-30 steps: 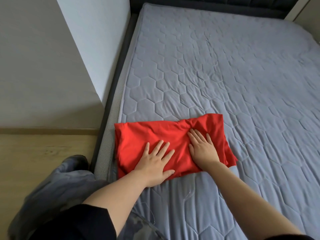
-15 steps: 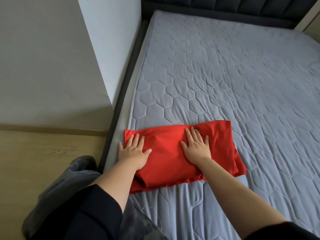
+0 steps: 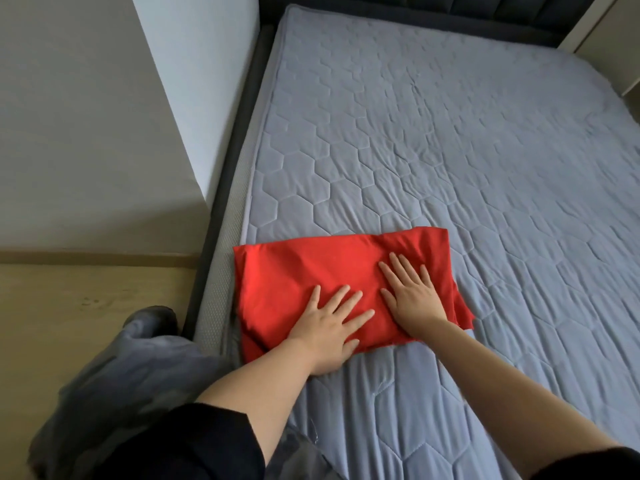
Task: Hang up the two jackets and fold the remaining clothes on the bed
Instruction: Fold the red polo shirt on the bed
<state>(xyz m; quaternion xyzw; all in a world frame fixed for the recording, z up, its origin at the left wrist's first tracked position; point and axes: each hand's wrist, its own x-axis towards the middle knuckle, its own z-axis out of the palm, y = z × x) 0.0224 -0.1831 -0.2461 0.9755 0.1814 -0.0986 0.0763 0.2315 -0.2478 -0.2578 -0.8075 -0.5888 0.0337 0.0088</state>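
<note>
Head view shows your left hand and right hand flat, fingers straight, pressing the folded red cloth garment onto the grey quilted mattress to flatten its creases.

bed surface open from the head edge to the right edge; only the folded red garment sits near the left edge, wall beyond.

Left hand: palm down, fingers straight and spread, pointing up and to the right; forearm bare, dark sleeve pushed up to the elbow. Right hand: palm down, fingers straight and slightly fanned, pointing away; forearm bare, dark sleeve at the frame edge.
</note>
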